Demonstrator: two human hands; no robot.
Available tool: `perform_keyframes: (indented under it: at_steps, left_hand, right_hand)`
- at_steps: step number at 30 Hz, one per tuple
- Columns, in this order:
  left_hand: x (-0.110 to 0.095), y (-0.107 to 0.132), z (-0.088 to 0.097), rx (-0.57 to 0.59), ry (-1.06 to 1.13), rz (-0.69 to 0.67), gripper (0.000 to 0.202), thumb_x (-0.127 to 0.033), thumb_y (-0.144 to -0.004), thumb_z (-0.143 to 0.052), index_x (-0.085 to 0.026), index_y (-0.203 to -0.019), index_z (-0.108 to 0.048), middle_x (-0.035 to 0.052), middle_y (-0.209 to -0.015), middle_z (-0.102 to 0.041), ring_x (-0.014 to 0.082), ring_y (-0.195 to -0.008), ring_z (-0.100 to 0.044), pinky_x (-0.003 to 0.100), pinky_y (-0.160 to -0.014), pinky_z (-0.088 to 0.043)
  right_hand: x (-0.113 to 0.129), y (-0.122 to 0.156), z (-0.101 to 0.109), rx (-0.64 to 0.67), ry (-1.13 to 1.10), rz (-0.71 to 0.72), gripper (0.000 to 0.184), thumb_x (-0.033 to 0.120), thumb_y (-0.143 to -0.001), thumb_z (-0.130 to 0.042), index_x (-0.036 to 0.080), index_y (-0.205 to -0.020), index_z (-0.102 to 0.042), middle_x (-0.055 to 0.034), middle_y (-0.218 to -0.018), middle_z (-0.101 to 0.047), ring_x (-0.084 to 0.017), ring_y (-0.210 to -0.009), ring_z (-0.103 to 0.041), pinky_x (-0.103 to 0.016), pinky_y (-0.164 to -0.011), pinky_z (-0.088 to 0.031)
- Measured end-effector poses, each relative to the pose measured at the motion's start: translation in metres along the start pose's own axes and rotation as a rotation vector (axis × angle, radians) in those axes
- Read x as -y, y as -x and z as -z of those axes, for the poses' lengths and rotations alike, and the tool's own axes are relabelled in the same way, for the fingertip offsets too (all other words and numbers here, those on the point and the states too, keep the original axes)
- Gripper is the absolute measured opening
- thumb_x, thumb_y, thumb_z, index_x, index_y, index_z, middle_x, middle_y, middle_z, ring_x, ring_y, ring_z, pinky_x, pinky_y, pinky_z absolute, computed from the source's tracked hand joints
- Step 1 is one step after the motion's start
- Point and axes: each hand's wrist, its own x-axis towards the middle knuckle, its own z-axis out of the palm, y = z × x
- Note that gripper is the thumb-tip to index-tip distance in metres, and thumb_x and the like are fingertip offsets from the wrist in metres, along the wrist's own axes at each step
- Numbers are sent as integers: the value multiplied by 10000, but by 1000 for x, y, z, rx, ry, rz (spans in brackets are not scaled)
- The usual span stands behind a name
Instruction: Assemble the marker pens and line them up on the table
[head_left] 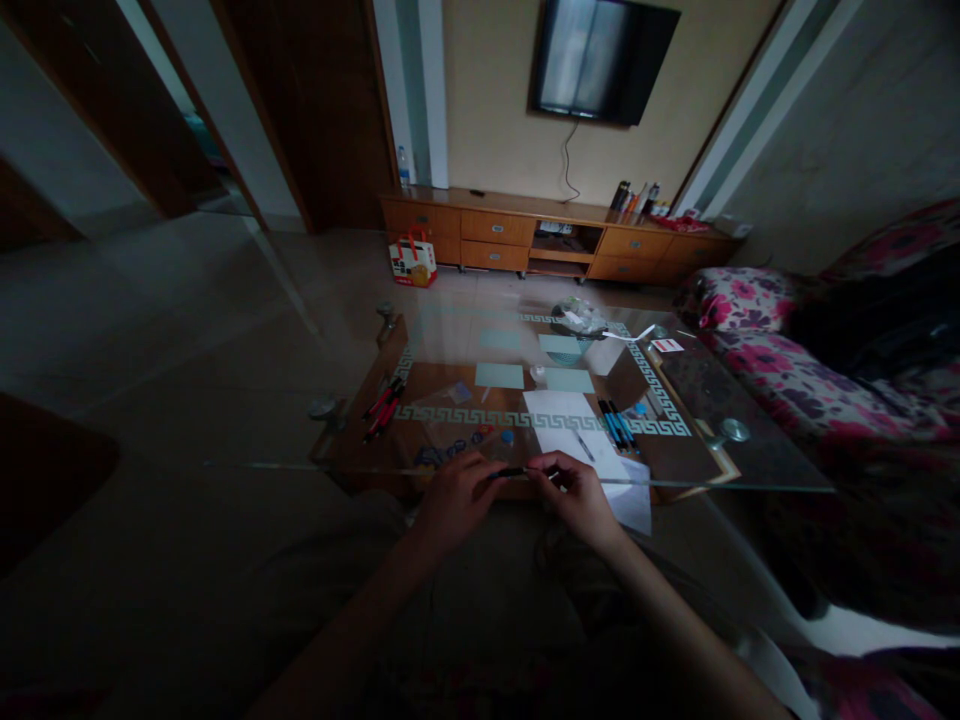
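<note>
A dark, slim pen (pixel 510 473) lies level between my two hands, just over the near edge of the glass table (pixel 450 330). My left hand (pixel 459 497) is closed round its left part. At its right end, the fingertips of my right hand (pixel 574 492) pinch it. Beyond my right hand, white paper sheets (pixel 559 410) lie on the table with a single pen (pixel 583 445) on them. Several blue-and-black pens (pixel 616 425) sit beside that paper. Several red-and-black pens (pixel 384 408) are grouped at the table's left.
Small coloured items (pixel 457 445) lie near my left hand. A clear plastic bag (pixel 579 316) and a red-and-white card (pixel 667 345) rest at the table's far side. A floral sofa (pixel 795 370) stands right; a low wooden cabinet (pixel 495 230) and a paper bag (pixel 412 262) are beyond.
</note>
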Motion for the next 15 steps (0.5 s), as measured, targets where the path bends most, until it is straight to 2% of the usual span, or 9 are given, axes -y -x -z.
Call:
perform_keyframes:
  at_steps: [10, 15]
  left_hand:
    - [-2, 1, 2, 16, -14, -6, 249, -306, -924, -579, -279, -1137, -707, 45, -974, -656, 184, -930, -618, 316, -858, -487]
    - [-2, 0, 2, 17, -12, -14, 247, -300, -923, -578, -277, -1130, -710, 46, -983, -660, 185, -933, -618, 315, -859, -491]
  right_hand:
    - [2, 1, 0, 19, 23, 4, 237, 405, -876, -617, 195, -951, -698, -53, -893, -713, -173, -783, -642, -273, -670, -513]
    - [1, 3, -1, 23, 63, 6, 266, 434, -893, -596, 198, -956, -699, -45, -861, -700, -157, -707, -621, -251, -599, -485]
